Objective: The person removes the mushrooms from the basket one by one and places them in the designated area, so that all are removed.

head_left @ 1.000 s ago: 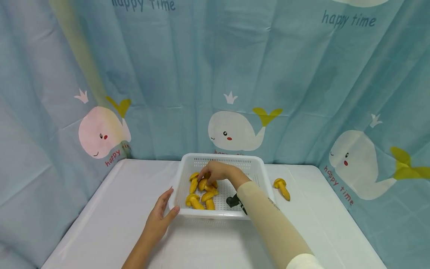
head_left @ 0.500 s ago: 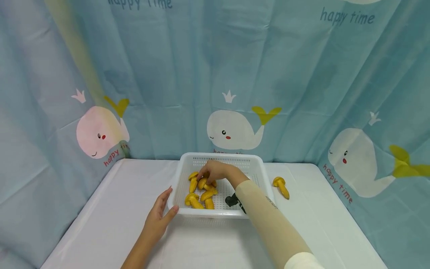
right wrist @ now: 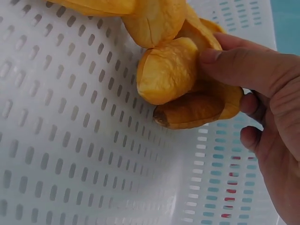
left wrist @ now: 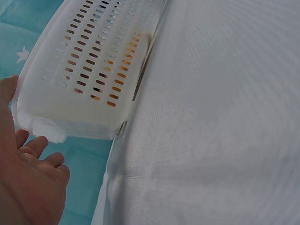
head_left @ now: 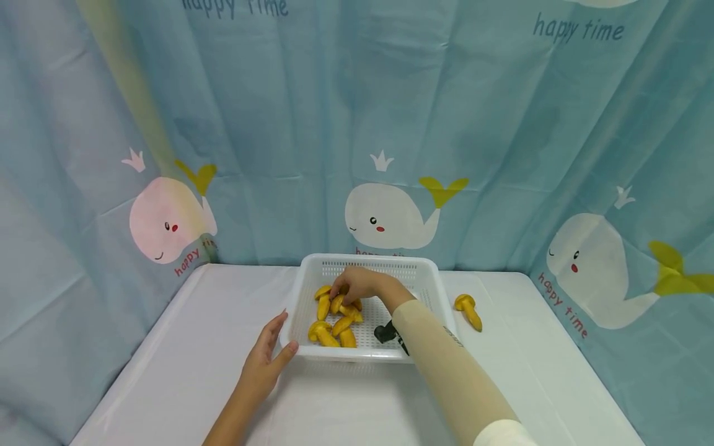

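Note:
My right hand (head_left: 355, 285) reaches into a white perforated plastic basket (head_left: 368, 354). There it pinches a yellow mushroom (right wrist: 168, 70) lying among others, thumb on top; in the right wrist view a browner stem (right wrist: 190, 111) lies just beneath. My left hand (head_left: 264, 359) rests at the basket's near left corner, its thumb against the rim and its other fingers loosely bent beside the short wall, as the left wrist view also shows. Several more yellow mushrooms, such as one with a thick stem (head_left: 322, 333), lie in the basket's left half.
Partly hidden by the right forearm, a dark object (head_left: 385, 333) lies in the basket's right half. A single yellow mushroom (head_left: 468, 311) lies on the white table (head_left: 184, 365) right of the basket. A blue whale-print curtain (head_left: 268, 155) hangs behind the table.
The right hand's fingertips have shifted very slightly right, off the far left mushroom. A near mushroom has tilted a little. The left hand stays at the basket corner.

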Action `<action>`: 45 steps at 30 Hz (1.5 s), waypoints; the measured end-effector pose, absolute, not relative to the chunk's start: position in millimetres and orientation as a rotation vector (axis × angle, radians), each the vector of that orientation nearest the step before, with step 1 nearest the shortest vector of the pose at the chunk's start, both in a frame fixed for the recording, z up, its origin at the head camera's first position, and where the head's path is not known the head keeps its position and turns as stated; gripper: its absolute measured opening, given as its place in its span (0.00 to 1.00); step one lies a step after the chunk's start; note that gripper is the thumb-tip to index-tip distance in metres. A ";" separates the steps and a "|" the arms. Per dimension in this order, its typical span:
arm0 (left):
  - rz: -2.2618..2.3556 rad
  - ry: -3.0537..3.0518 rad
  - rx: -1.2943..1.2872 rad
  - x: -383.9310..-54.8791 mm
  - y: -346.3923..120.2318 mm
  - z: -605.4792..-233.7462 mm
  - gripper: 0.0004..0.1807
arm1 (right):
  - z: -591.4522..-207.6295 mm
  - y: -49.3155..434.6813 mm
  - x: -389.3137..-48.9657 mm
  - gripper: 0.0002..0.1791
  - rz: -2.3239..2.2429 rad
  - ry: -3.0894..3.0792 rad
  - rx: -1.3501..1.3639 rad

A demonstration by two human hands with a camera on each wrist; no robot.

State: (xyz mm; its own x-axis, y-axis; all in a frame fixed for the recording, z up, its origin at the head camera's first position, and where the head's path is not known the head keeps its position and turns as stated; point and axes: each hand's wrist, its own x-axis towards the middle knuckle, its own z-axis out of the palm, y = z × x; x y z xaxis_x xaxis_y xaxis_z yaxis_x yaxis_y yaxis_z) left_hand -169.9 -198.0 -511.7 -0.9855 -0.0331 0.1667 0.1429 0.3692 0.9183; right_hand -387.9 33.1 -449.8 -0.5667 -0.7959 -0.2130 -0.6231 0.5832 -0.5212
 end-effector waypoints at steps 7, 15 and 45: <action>-1.683 -2.470 -0.083 -169.1 -194.8 -512.3 0.37 | -448.5 35.9 -385.2 0.16 -0.553 2.386 -1.132; -1.673 -2.458 -0.130 -168.4 -193.5 -513.1 0.36 | -444.1 39.2 -382.7 0.16 -0.613 2.385 -1.097; -1.639 -2.467 -0.113 -168.7 -197.1 -510.9 0.36 | -384.9 64.5 -344.1 0.17 -0.791 2.516 -1.428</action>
